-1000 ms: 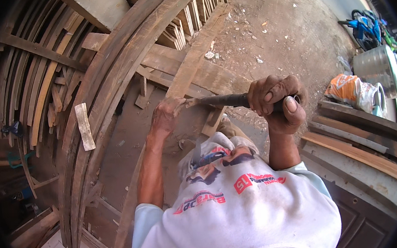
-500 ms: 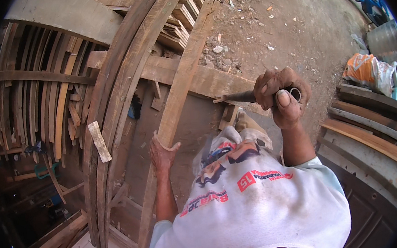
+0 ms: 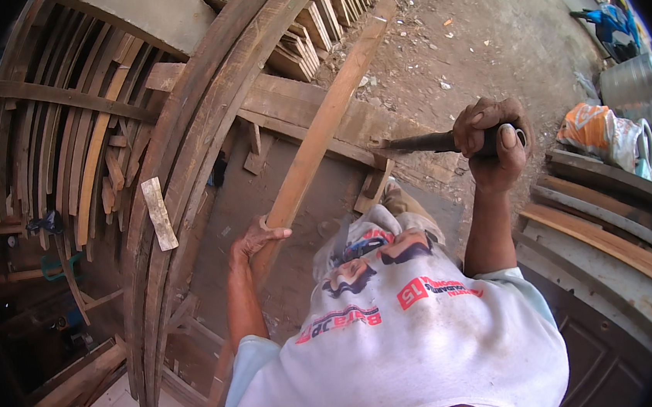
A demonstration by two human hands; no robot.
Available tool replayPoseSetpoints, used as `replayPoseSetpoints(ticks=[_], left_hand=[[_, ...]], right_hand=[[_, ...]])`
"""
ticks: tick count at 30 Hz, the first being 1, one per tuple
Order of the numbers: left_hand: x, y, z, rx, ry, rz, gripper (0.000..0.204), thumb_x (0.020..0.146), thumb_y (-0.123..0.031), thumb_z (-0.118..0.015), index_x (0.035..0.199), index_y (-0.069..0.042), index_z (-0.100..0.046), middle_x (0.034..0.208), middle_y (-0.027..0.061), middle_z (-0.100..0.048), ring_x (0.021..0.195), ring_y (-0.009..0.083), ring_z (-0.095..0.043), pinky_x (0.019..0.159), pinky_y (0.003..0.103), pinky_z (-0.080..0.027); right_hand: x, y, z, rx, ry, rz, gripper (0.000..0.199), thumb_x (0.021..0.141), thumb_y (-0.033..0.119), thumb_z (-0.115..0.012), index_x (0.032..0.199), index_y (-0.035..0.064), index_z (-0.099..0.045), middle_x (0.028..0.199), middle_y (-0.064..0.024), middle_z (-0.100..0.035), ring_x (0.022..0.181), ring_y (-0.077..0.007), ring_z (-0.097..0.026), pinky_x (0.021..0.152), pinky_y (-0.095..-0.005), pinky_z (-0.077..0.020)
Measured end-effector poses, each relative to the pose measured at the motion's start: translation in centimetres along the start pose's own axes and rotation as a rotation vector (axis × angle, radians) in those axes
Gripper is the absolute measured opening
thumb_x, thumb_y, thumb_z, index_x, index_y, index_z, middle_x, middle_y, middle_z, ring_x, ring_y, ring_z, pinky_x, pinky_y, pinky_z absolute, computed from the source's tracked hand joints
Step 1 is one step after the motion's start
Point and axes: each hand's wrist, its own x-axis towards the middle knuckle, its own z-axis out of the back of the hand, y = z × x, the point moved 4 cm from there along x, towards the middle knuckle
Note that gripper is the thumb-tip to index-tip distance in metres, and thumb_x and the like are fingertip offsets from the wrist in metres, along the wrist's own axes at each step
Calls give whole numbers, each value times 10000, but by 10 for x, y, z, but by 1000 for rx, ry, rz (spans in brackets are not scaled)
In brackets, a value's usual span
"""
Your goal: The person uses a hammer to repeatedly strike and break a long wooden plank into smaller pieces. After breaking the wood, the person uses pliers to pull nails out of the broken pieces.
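Observation:
A long, narrow wooden board runs slantwise over a low timber bench. My left hand grips its edge, with the thumb across the upper face and the other fingers mostly hidden beneath. To the right of the board my right hand is closed round a dark, tapering rod-like tool. Its round butt has a hole and faces my thumb. The tool's thin end points left, over the bench beam; I cannot tell its exact kind.
Long curved-looking beams stand close on the left, with a short wood scrap on them. Stacked planks fill the far left. At right lie more boards, an orange and white sack and a metal drum. Rubble litters the ground.
The board's far end has swung right, and its visible face looks redder. My left hand has shifted slightly on it. My right hand and the tool have moved right. The view has shifted somewhat.

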Motion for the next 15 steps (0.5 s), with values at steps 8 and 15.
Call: replayPoseSetpoints(ticks=[8, 15], left_hand=[[-25, -32, -18, 382, -394, -268, 826, 698, -399, -918, 1353, 7, -620, 1166, 158, -742, 1112, 299, -699, 971, 413, -535], [-20, -26, -17, 376, -342, -74, 783, 699, -392, -937, 1314, -7, -644, 1194, 182, -739, 1134, 314, -706, 980, 427, -539]], right_hand=[[-12, 4, -6, -2, -45, 10, 449, 989, 396, -682, 945, -42, -600, 648, -81, -531, 555, -169, -522, 491, -302, -425], [-2, -8, -23, -120, 17, 36, 424, 1009, 366, -682, 938, -48, -624, 648, -79, -558, 558, -152, -537, 488, -291, -429]])
